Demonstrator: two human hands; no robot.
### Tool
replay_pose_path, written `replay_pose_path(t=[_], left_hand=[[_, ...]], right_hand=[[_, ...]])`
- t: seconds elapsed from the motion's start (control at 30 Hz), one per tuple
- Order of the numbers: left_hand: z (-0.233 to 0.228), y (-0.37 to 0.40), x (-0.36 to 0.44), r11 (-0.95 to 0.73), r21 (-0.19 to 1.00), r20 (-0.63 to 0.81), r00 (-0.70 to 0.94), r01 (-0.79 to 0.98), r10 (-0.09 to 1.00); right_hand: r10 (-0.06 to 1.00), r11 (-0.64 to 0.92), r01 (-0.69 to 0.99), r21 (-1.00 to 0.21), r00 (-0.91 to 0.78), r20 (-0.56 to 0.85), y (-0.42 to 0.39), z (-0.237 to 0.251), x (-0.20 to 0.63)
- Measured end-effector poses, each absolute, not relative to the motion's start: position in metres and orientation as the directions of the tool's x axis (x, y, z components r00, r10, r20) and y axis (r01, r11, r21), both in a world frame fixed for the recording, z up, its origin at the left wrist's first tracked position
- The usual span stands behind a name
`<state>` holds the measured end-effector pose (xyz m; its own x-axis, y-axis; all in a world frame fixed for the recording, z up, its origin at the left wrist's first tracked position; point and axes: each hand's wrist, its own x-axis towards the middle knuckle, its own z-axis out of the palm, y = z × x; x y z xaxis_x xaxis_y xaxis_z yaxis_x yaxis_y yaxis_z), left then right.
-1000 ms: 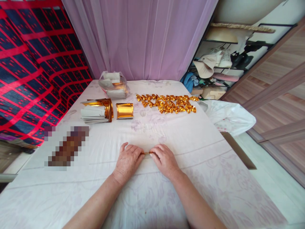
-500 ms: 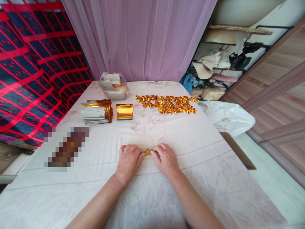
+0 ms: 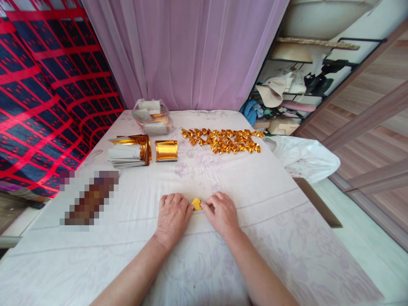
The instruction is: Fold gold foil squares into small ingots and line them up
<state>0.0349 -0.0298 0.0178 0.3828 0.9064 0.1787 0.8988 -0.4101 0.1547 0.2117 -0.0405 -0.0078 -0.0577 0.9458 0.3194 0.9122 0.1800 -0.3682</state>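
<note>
Between my hands, low over the cloth-covered table, is a small piece of folded gold foil paper. My left hand pinches its left end, fingers curled and pressed together. At the right end, my right hand grips it between thumb and forefinger. Farther off to the right lie rows of folded gold foil pieces. A small stack of gold foil sheets sits left of those rows. Beside it is a larger pile of foil sheets with pale backs showing.
A clear plastic bag with more sheets stands at the table's back left. A blurred-out item lies at the left edge. A white plastic bag is beyond the right edge, near shelves. A purple curtain hangs behind.
The foil between my hands now shows a broader, brighter yellow, peaked face. Both hands have stayed nearly in place, and the view has shifted slightly.
</note>
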Motion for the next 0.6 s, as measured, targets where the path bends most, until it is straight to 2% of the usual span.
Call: replay_pose_path(t=[0.27,0.6], left_hand=[[0.0179,-0.0299,0.0373,-0.411,0.098,0.196,0.388,0.906,0.901],[0.0191,-0.0301,0.0369,-0.403,0.119,0.194,0.377,0.907,0.906]], right_hand=[[0.945,0.149,0.910,-0.387,-0.016,0.326,-0.0403,-0.0086,0.2098],[0.944,0.143,0.902,-0.407,-0.001,0.329,-0.0403,-0.0092,0.2091]])
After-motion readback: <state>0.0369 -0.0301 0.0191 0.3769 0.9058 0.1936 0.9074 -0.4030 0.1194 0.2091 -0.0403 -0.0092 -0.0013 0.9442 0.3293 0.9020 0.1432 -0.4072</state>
